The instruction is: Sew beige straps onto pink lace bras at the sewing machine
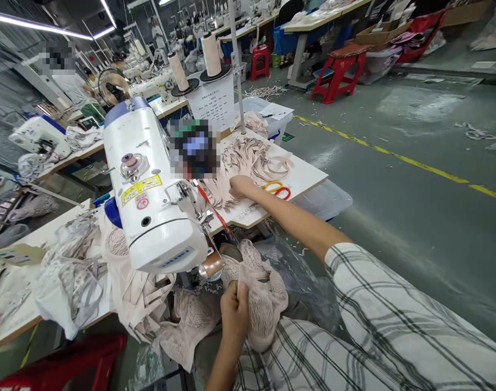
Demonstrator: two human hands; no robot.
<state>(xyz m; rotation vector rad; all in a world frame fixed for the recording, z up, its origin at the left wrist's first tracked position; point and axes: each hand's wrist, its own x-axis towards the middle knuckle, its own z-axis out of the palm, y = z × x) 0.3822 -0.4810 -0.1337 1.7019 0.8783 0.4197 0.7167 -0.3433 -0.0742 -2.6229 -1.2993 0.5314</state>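
At mid-frame, over a green floor [370, 187] with two red stools [345, 52] upper right, a white counter [307, 175] bears one sewing machine [144, 174] and one heap of strips [251, 155], the right hand [242, 187] curled there, grip unclear, the left hand [234, 310] clamped on lace fabric [262, 312] at lower centre.

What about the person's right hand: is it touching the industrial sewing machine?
No, the right hand is at the pile of beige fabric strips, apart from the industrial sewing machine.
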